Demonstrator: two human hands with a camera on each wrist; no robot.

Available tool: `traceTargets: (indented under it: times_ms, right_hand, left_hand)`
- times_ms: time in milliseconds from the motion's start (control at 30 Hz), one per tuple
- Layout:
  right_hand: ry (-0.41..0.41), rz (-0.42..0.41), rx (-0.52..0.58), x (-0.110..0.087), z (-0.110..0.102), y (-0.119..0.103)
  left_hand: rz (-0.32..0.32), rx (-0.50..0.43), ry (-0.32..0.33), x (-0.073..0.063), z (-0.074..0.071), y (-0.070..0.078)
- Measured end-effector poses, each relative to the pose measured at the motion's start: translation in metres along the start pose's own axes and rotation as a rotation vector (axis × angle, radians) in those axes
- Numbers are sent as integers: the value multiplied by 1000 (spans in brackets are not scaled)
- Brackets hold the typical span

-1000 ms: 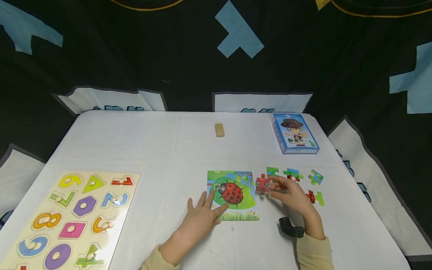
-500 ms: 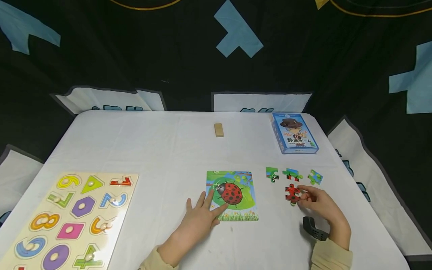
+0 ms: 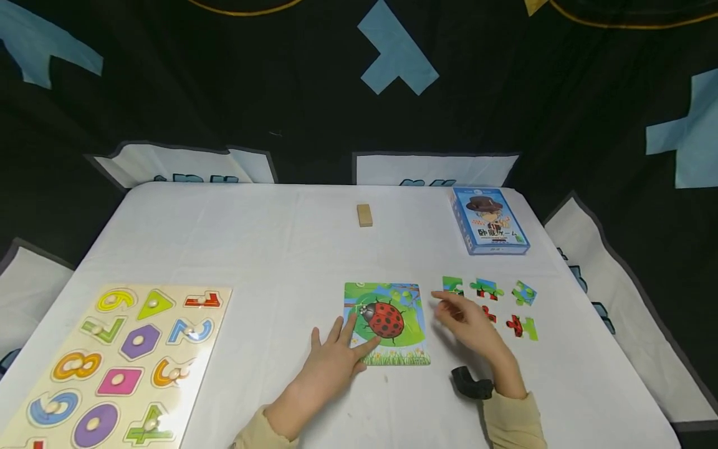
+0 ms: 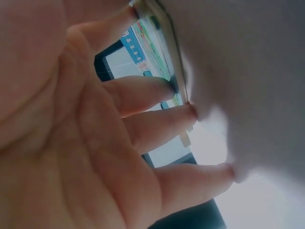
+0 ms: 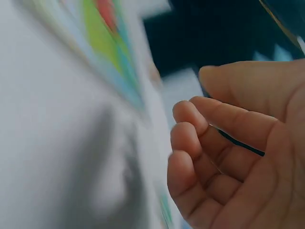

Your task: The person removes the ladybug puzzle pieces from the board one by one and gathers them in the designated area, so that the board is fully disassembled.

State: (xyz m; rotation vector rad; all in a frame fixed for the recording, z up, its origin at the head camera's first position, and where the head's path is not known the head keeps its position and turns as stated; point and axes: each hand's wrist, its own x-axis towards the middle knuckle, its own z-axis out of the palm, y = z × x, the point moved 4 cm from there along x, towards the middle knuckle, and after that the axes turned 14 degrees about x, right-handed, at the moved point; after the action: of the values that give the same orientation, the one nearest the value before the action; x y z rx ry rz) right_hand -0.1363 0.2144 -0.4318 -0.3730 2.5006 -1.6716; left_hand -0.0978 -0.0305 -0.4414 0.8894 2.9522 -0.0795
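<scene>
At the near edge of the white table (image 3: 269,249), two beige sleeves (image 3: 515,424) reach in, and a black wrist device (image 3: 472,383) shows beside the right wrist. To the left lies a cream peg board (image 3: 185,368) with coloured numbers and shapes, cut off by the frame's lower edge. Towards the middle, the left hand (image 3: 328,371) spreads its fingers wide, the index finger and thumb resting on the lower left part of a ladybird picture board (image 3: 412,343), the other fingertips on the cloth. Just right of that board, the right hand (image 3: 471,327) is raised over the table, holding nothing; its index finger reaches out while the other fingers bend loosely inward. Right of this hand is a red-and-green puzzle piece (image 3: 529,328); a red puzzle piece (image 3: 490,315) is partly hidden behind the hand. Slightly farther lie a green puzzle piece (image 3: 452,284), a green-and-red puzzle piece (image 3: 487,288) and a blue-and-green puzzle piece (image 3: 524,293). Beyond them sits a blue box (image 3: 490,221), with a small wooden block (image 3: 364,215) well to its left. Behind the table hangs black cloth (image 3: 314,93) with light blue shapes (image 3: 399,53).
</scene>
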Motion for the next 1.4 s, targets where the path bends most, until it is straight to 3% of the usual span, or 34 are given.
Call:
traceTargets:
  times_ms: [133, 267, 400, 867, 1167, 1400]
  right_hand:
    - [-181, -39, -40, 10, 47, -11]
    - [-239, -74, -159, 14, 73, -17]
    - [-220, -97, -211, 14, 81, -19]
    - [-107, -113, -101, 15, 86, -14]
    - [-61, -74, 58, 20, 90, -22]
    - [-117, -16, 227, 17, 92, -47]
  left_hand:
    - [15, 14, -4, 1, 1, 1]
    - [21, 30, -11, 2, 3, 2]
    - [15, 29, -24, 2, 5, 1]
    - [16, 64, 10, 0, 3, 1]
    - [13, 73, 17, -1, 1, 0]
    - [30, 55, -7, -1, 0, -1]
